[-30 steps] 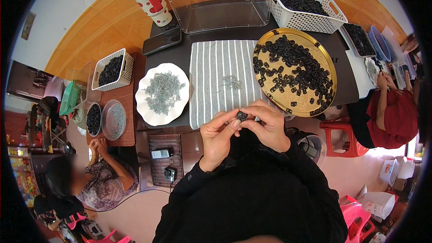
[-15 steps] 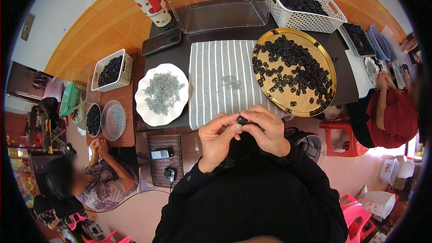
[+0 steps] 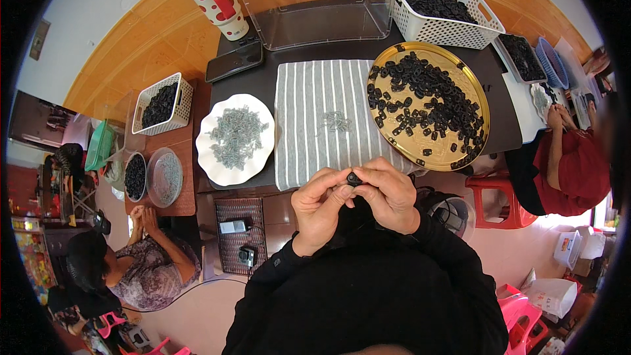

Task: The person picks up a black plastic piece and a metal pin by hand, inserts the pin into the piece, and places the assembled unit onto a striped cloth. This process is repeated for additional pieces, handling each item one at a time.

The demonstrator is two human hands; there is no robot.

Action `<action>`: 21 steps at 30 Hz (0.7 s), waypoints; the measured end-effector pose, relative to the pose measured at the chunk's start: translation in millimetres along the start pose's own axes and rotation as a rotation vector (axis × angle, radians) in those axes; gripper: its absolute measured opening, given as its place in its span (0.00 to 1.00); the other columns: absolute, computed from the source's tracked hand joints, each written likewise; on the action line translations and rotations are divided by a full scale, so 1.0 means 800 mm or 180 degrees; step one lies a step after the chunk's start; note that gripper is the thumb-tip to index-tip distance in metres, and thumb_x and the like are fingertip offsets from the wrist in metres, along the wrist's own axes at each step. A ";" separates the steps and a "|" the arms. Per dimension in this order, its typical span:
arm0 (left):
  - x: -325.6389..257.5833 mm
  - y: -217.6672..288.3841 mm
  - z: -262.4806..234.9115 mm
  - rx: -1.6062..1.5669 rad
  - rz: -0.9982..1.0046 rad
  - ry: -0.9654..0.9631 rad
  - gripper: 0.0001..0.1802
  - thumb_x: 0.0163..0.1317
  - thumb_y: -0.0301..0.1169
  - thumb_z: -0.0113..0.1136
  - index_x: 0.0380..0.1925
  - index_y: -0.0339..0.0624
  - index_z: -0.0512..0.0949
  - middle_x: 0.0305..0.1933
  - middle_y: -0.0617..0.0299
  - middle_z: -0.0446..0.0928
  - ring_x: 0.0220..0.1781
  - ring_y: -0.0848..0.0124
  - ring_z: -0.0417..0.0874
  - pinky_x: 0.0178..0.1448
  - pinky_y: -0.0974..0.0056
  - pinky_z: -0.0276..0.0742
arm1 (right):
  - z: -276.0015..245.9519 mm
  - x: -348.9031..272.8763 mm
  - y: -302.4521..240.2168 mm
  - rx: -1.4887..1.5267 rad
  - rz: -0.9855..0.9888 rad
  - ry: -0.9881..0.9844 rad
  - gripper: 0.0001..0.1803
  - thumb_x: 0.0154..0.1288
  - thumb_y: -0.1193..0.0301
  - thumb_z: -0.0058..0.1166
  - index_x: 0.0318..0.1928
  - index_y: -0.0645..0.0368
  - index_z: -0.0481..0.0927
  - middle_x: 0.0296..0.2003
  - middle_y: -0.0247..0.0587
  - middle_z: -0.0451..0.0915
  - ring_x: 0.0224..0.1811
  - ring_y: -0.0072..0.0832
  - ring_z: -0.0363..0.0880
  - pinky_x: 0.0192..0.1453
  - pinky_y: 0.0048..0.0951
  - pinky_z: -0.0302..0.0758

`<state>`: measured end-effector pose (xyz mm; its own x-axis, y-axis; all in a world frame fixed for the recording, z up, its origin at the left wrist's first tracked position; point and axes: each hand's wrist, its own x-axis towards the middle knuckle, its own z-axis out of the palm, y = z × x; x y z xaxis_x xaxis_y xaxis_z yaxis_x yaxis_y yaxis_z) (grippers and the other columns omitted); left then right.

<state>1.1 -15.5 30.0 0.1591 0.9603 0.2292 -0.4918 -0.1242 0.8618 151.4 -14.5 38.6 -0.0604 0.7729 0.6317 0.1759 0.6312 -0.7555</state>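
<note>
Pinched one small black part (image 3: 353, 179) between the thumb and fingertips of the left hand (image 3: 319, 213) and those of the right hand (image 3: 391, 198), fingers curled inward, both hands close together with the part between. Could not make out the finer shape of the part under the fingertips. Held it near the close edge of a grey-and-white striped cloth (image 3: 299, 112).

Had a small heap of slim grey pieces (image 3: 336, 121) straight ahead of both hands, lying on the cloth. Saw ahead and to the left of the left hand a white scalloped plate (image 3: 227, 179), bearing a larger heap of slim grey pieces (image 3: 236, 137). Saw ahead and to the right of the right hand a round gold tray (image 3: 407, 144), strewn with loose black parts (image 3: 453, 108). Noticed well beyond the right hand, past the tray, a white perforated basket (image 3: 450, 31), and well beyond the left hand a spotted tumbler (image 3: 220, 8).
</note>
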 end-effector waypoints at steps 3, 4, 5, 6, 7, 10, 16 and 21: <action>-0.001 -0.001 0.000 -0.0034 0.0006 0.0036 0.15 0.61 0.15 0.58 0.49 0.33 0.80 0.38 0.57 0.77 0.31 0.76 0.78 0.33 0.74 0.77 | 0.000 0.000 0.001 -0.0011 -0.0036 -0.0004 0.17 0.56 0.82 0.63 0.48 0.68 0.78 0.34 0.44 0.78 0.29 0.30 0.78 0.31 0.25 0.74; -0.001 -0.001 0.001 -0.0045 0.0008 0.0043 0.14 0.61 0.15 0.58 0.48 0.32 0.80 0.38 0.57 0.77 0.30 0.76 0.78 0.33 0.74 0.76 | 0.000 0.000 0.001 -0.0022 -0.0059 -0.0013 0.17 0.56 0.82 0.63 0.48 0.68 0.78 0.33 0.44 0.78 0.28 0.31 0.78 0.31 0.25 0.74; -0.001 0.000 0.001 -0.0044 0.0010 0.0044 0.14 0.61 0.15 0.58 0.48 0.32 0.80 0.38 0.57 0.77 0.30 0.76 0.78 0.33 0.74 0.76 | 0.000 0.002 0.000 -0.0021 -0.0061 -0.0014 0.17 0.56 0.82 0.63 0.48 0.68 0.78 0.33 0.44 0.78 0.28 0.31 0.78 0.31 0.25 0.74; -0.001 0.001 0.002 -0.0027 0.0026 0.0043 0.14 0.62 0.15 0.58 0.48 0.32 0.80 0.38 0.57 0.77 0.30 0.76 0.78 0.33 0.74 0.76 | 0.000 0.003 -0.002 -0.0038 -0.0086 -0.0009 0.17 0.55 0.82 0.63 0.47 0.68 0.78 0.33 0.45 0.78 0.28 0.31 0.78 0.30 0.25 0.74; -0.001 0.001 0.003 -0.0010 0.0041 0.0042 0.13 0.62 0.16 0.58 0.47 0.31 0.80 0.38 0.57 0.77 0.30 0.76 0.78 0.33 0.74 0.76 | 0.000 0.004 -0.002 -0.0054 -0.0111 -0.0004 0.17 0.55 0.81 0.63 0.47 0.68 0.78 0.32 0.45 0.78 0.27 0.31 0.77 0.30 0.25 0.74; -0.001 0.002 0.004 0.0053 0.0092 0.0026 0.13 0.62 0.16 0.58 0.47 0.31 0.79 0.38 0.57 0.77 0.30 0.76 0.78 0.33 0.74 0.76 | 0.000 0.004 -0.001 -0.0140 -0.0278 0.0039 0.17 0.54 0.82 0.63 0.46 0.68 0.78 0.31 0.45 0.77 0.26 0.32 0.77 0.28 0.25 0.73; -0.002 0.002 0.006 0.0118 0.0135 -0.0041 0.12 0.62 0.16 0.57 0.46 0.30 0.79 0.39 0.56 0.77 0.31 0.75 0.79 0.33 0.73 0.77 | -0.005 0.007 -0.005 -0.0319 -0.0460 -0.0068 0.16 0.53 0.82 0.63 0.44 0.68 0.78 0.30 0.44 0.76 0.25 0.31 0.76 0.26 0.26 0.71; -0.001 0.008 0.003 0.0072 -0.0064 -0.0077 0.12 0.62 0.16 0.58 0.46 0.31 0.79 0.38 0.56 0.77 0.32 0.75 0.79 0.33 0.73 0.77 | -0.005 0.010 -0.010 -0.0231 -0.0296 -0.0124 0.13 0.55 0.83 0.62 0.42 0.68 0.78 0.28 0.43 0.75 0.24 0.30 0.75 0.27 0.25 0.71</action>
<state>-0.4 -17.8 36.0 0.1896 0.9564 0.2223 -0.4689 -0.1108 0.8763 153.4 -13.6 50.4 -0.1177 0.7141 0.6901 0.2383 0.6949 -0.6785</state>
